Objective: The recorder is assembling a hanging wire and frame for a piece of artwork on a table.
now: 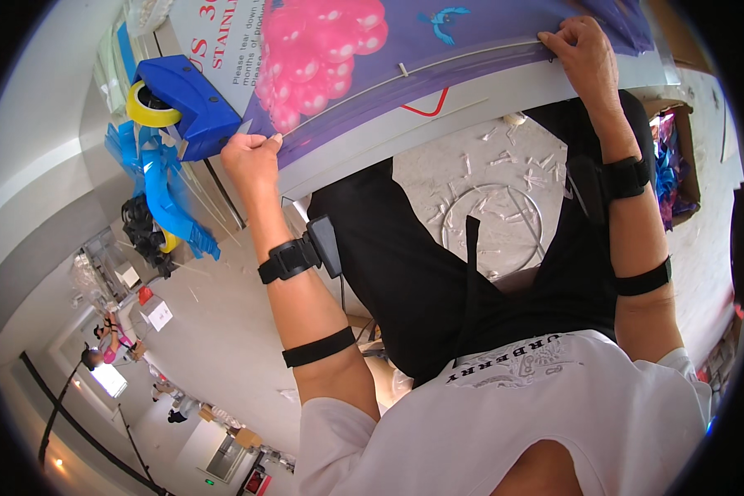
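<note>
White strip (404, 74) pinched at both ends across purple plastic film (488, 25)

On my head feed, the strip slants over the film at 12 o'clock, a small crosspiece standing near its middle. I have the left hand (252, 161) at 10 o'clock, thumb and fingertips pressed together at the strip's lower end. My right hand (587, 58), between 1 and 2 o'clock, pinches the upper end. I cannot tell whether either grip catches the film too.

Pink balloons and a blue bird are printed on the film, the balloons toward 11 o'clock. It lies on a pale table (331, 169), whose near edge runs just above the knees. Beyond the left hand, at 10 o'clock, I see a blue tape dispenser (211, 112) with a yellow tape roll (136, 112). Crumpled blue plastic (161, 198) hangs between 9 and 10 o'clock, next to a black bundle (140, 227).

Black straps circle both forearms. Between the legs in black trousers (388, 273), the floor at 3 o'clock carries scattered white scraps (537, 165) and a thin ring (445, 227). Between 2 and 3 o'clock sits a cardboard box (688, 169) of shiny, multicoloured packets (668, 165). Far off, between 8 and 9 o'clock, I make out a co-worker in pink (124, 341), too small for detail.
</note>
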Tool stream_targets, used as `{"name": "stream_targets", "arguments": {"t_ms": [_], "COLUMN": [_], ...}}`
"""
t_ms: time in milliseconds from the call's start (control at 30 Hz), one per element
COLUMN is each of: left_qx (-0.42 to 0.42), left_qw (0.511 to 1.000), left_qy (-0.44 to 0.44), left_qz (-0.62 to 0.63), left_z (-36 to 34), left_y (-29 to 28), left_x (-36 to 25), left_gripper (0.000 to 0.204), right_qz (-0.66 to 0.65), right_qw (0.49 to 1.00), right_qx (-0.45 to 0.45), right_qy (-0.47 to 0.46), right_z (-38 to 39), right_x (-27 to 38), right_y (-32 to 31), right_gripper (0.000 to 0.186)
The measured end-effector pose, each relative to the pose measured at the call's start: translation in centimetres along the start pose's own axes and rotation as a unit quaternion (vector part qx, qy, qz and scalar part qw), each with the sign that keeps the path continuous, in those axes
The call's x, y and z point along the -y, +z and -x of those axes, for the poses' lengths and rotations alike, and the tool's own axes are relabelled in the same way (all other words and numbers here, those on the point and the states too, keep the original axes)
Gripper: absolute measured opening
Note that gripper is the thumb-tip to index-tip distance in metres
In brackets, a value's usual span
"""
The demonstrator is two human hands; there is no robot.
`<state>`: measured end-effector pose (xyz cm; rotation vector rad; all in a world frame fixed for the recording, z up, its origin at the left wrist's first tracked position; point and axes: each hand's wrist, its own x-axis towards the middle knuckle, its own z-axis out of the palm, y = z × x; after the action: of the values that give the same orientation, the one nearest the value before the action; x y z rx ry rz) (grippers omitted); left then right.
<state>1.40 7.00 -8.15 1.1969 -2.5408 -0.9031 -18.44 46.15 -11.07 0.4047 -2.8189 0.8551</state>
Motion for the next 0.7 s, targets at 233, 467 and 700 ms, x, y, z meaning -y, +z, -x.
{"name": "stream_targets", "arguments": {"t_ms": [233,467,700], "left_qx": [0.003,0.017,0.051], "left_qw": [0.994,0.999,0.928], "left_qy": [-0.108,-0.006,0.248], "left_qz": [0.032,0.038,-0.275], "left_z": [0.6,2.9,7.0], "left_y": [-1.0,-2.4,-1.0], "left_x": [-0.7,0.7,-1.6], "left_gripper": [0.022,0.02,0.051], "right_qz": [0.015,0.01,0.03], "right_qw": [1.0,1.0,0.999], "right_qx": [0.014,0.018,0.006], "right_qy": [0.004,0.017,0.01], "right_z": [-0.1,-0.1,-0.1], "right_x": [1.0,1.2,0.4], "right_y": [-0.5,-0.2,-0.4], "right_gripper": [0.035,0.033,0.028]}}
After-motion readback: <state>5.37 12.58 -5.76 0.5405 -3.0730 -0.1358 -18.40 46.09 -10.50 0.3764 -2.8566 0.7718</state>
